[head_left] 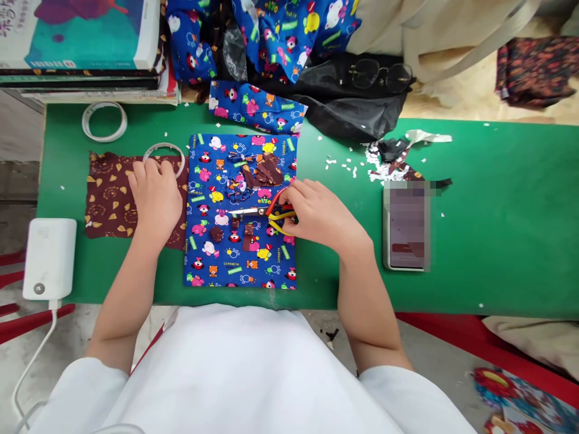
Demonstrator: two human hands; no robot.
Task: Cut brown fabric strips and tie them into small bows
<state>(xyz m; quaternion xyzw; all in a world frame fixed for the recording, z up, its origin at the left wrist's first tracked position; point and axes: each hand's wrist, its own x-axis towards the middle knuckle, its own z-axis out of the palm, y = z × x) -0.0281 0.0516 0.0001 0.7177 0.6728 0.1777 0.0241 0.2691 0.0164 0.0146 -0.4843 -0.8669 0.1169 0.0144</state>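
My left hand [157, 202] has its fingers curled on the near edge of a roll of tape [182, 161], over a brown patterned cloth [111, 196]. My right hand [316, 211] grips scissors [248, 211] by their red and yellow handles. The blades point left above a blue cartoon-print cloth [239, 274] laid flat. Dark brown fabric strips [268, 172] and thin blue snippets [239, 191] lie on its upper part. Below the blades are several small brown fabric pieces [248, 230].
Another tape roll [123, 128] stands back left, near stacked books [90, 36]. Folded blue cloth [257, 107], a black bag [357, 114] and glasses [382, 75] line the back. Paper scraps [377, 166] and a phone [404, 226] are right, a white power bank [49, 259] left.
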